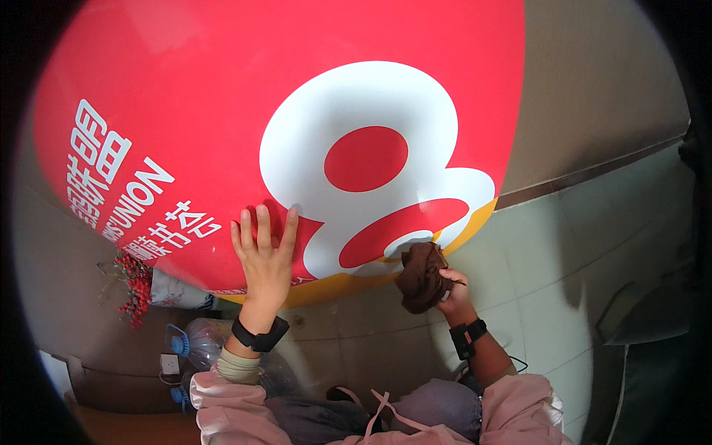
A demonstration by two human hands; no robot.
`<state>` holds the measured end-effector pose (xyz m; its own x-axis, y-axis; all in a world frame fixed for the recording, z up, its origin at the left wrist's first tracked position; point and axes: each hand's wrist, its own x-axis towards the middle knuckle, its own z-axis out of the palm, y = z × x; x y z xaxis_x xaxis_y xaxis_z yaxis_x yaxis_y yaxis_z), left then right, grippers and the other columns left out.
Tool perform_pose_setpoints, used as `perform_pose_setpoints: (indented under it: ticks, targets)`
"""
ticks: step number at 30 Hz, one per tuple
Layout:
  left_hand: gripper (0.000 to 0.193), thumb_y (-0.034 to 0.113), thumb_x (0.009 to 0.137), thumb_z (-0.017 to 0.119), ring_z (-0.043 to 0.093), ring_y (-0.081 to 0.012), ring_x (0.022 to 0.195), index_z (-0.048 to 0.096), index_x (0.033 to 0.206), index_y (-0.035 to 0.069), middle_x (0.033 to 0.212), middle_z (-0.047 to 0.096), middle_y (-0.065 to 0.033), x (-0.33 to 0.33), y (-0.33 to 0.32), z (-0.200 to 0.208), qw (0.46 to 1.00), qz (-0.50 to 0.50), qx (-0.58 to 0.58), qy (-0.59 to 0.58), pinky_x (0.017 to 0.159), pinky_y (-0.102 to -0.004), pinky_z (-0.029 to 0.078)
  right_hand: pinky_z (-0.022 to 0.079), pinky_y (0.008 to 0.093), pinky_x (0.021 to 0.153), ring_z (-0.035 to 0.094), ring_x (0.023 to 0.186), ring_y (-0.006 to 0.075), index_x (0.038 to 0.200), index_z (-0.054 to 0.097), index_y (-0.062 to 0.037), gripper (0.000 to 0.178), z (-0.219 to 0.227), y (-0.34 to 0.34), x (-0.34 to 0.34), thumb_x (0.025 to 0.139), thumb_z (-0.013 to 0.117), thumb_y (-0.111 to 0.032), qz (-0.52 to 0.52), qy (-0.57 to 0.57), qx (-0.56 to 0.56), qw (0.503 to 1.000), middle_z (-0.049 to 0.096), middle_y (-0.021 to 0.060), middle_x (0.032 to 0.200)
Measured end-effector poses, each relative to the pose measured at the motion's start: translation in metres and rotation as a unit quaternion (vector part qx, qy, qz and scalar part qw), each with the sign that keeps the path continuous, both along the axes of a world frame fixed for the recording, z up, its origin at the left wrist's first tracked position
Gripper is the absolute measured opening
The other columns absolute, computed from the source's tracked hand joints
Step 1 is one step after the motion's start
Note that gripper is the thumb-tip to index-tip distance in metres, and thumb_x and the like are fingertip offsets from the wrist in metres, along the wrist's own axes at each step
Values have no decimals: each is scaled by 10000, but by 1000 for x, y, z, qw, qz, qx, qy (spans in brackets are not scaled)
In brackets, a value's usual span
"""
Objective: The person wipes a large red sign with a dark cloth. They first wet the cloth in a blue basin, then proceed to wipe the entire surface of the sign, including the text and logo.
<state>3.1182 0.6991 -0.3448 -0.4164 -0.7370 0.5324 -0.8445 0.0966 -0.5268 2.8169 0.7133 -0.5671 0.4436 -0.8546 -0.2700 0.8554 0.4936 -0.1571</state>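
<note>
In front of me stands a large red board (200,96) with a glossy face, a big white looped figure, white lettering at its left and a yellow lower edge. My left hand (265,256) lies on the board with its fingers spread, just left of the white figure, holding nothing. Bunched in my right hand (455,295) is a dark brown cloth (423,277), which meets the board's lower edge near the small white curve. The thumb shows on top of the cloth; the other fingers are mostly hidden. Both wrists wear black bands.
Below the board's left side are red berry sprigs (135,288) beside a pale patterned vase (178,291). Clear plastic bottles (204,341) with blue caps stand on the floor near my left forearm. A brown wall (593,81) rises behind, above pale floor tiles (549,319). Dark furniture (660,371) is at right.
</note>
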Motion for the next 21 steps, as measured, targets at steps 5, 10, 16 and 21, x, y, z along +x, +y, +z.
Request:
perform_pose_setpoints:
  ticks: [5,10,16,21]
  targets:
    - [669,-30,805,586,223,-396,1402,479,1408,239,1544,187,-148,2,4,-3,998,-21,-10,54,1084,-591,311,478,486,979,608,1094,330,1265,537,17,503,3,12,-9,800,561,-175,-9,21,82,996,623,153,1222]
    - [484,-9,836,571,345,-397,1340,547,1315,56,1447,373,-192,-18,25,-21,988,-29,16,151,1080,-509,356,464,480,997,594,1117,329,1260,540,11,514,27,16,-7,791,558,-200,-1,12,65,998,617,158,1229]
    - [485,305,840,722,541,-355,1081,532,1150,-16,1131,547,-211,-68,63,-71,800,-142,384,438,923,-436,441,444,467,1035,553,1195,317,1356,438,9,546,88,12,20,834,551,-103,36,86,-70,993,552,156,1309]
    - [550,316,849,745,562,-310,1054,505,1195,-38,1147,555,-193,-81,65,-101,444,-156,495,731,929,-399,445,460,407,1028,551,1207,264,1371,430,13,502,130,14,33,875,503,15,103,135,-130,977,548,143,1313]
